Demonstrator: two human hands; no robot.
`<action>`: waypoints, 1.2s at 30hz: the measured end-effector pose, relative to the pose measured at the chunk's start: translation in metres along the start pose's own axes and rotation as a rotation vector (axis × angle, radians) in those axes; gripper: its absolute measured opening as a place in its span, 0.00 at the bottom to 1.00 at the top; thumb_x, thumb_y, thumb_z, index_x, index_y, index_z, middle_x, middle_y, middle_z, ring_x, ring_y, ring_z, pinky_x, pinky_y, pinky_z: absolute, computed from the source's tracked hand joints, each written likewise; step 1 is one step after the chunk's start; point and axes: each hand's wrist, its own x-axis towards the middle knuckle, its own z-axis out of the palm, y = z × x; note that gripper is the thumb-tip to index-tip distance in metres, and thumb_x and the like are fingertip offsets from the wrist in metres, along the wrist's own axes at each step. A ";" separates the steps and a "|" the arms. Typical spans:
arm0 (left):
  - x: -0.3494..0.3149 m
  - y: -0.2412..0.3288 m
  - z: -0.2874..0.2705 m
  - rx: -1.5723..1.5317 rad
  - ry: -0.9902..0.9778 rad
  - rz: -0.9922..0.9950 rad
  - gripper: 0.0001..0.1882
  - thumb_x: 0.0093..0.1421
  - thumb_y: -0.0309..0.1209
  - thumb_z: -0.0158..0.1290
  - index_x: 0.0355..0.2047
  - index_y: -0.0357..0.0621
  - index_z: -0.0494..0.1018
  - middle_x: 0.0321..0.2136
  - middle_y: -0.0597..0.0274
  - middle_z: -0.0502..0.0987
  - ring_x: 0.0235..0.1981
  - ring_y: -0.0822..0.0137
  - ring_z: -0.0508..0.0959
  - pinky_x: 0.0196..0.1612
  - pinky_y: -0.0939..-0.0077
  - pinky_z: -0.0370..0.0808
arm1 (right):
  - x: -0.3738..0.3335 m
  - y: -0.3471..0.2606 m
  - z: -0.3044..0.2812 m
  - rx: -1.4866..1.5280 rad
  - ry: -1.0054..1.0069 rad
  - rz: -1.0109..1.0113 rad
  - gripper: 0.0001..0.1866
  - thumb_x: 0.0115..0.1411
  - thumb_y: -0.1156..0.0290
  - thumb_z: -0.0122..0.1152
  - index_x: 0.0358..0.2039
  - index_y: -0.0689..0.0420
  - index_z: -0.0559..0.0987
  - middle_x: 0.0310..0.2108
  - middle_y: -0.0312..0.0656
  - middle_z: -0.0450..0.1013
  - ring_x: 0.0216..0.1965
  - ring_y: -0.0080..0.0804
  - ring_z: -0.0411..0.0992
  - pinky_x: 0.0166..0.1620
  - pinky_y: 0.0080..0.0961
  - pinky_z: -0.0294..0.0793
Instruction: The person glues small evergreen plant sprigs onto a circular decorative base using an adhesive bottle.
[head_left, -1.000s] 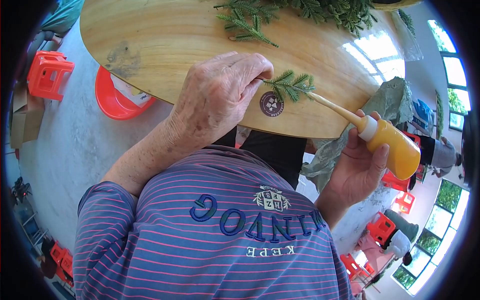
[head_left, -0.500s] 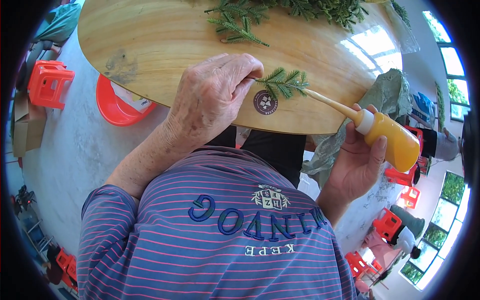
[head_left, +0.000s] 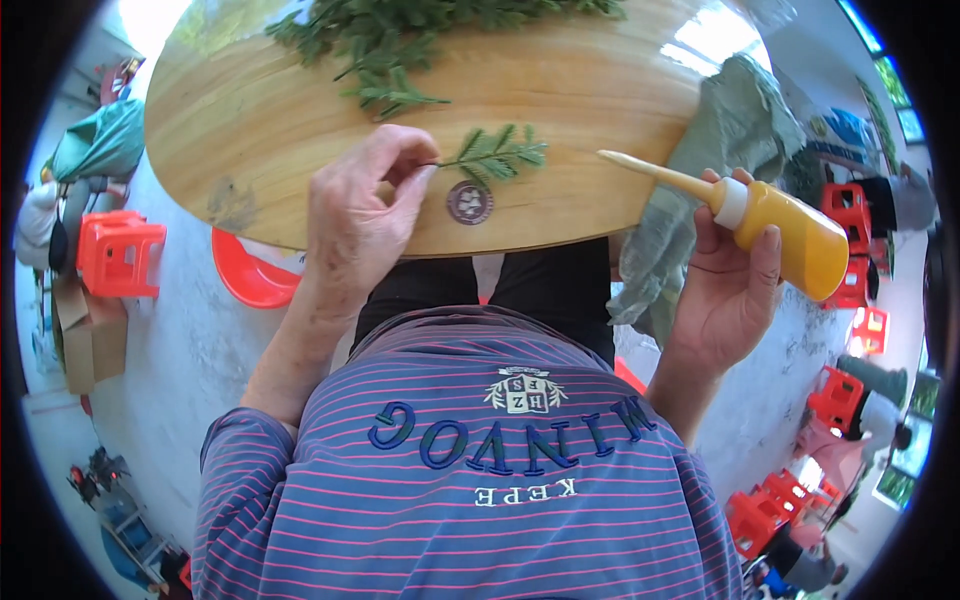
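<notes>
So the work surface here is a big rounded wooden table (head_left: 560, 90), light honey-coloured with visible grain and a glossy finish that's bouncing bright window glare off the upper right part. There's a darker smudge on the wood toward its left edge, and a small round dark badge (head_left: 469, 202) lying near the front rim. A loose pile of green conifer cuttings (head_left: 400, 40) is spread across the far side of the table. The left hand (head_left: 355, 225) has its thumb and fingertips pressed together on the stem of a small green sprig (head_left: 497, 153), which lies flat on the wood just above the badge, leafy end pointing right. The right hand (head_left: 725, 285) is off the table's right edge, fingers wrapped around an orange squeeze bottle (head_left: 790, 235) with a white collar and a long pale nozzle; the bottle is tilted so the nozzle tip points left over the table, near the sprig but not touching it. A crumpled grey-green cloth (head_left: 715, 160) hangs at the table's right side, behind that hand. The person wears a blue shirt with thin pink stripes. Below the table the floor (head_left: 180, 340) is pale grey concrete. There's a red plastic basin (head_left: 250, 275) tucked partly under the table's front-left edge, a red plastic stool (head_left: 118, 252) further left, and more red stools (head_left: 850, 245) scattered on the right. Bags and bundles sit along the left wall, too warped by the lens to identify.
</notes>
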 end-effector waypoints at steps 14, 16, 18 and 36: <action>0.052 0.174 0.161 -0.037 -0.300 0.789 0.06 0.47 0.16 0.56 0.27 0.37 0.74 0.26 0.58 0.77 0.27 0.63 0.77 0.32 0.76 0.74 | 0.005 -0.140 -0.193 0.068 0.380 -0.409 0.15 0.60 0.74 0.53 0.46 0.68 0.66 0.42 0.58 0.70 0.46 0.56 0.70 0.43 0.36 0.80; 0.053 0.183 0.199 -0.012 -0.342 0.917 0.06 0.47 0.19 0.55 0.28 0.38 0.74 0.27 0.58 0.77 0.29 0.61 0.78 0.33 0.72 0.74 | 0.002 -0.146 -0.208 0.065 0.402 -0.412 0.15 0.60 0.74 0.53 0.46 0.68 0.67 0.42 0.58 0.70 0.46 0.55 0.70 0.44 0.36 0.80; 0.054 0.180 0.231 0.096 -0.445 0.959 0.07 0.47 0.21 0.52 0.29 0.39 0.74 0.30 0.59 0.77 0.32 0.61 0.77 0.34 0.70 0.75 | 0.000 -0.149 -0.221 0.068 0.414 -0.406 0.15 0.60 0.74 0.53 0.46 0.68 0.67 0.42 0.58 0.70 0.46 0.55 0.70 0.44 0.36 0.80; 0.006 0.096 0.043 0.168 -0.320 0.406 0.05 0.47 0.24 0.60 0.26 0.38 0.75 0.25 0.58 0.77 0.28 0.61 0.77 0.31 0.72 0.74 | -0.004 -0.103 -0.150 0.309 0.195 -0.132 0.24 0.64 0.70 0.47 0.55 0.72 0.57 0.54 0.61 0.59 0.56 0.55 0.61 0.52 0.35 0.74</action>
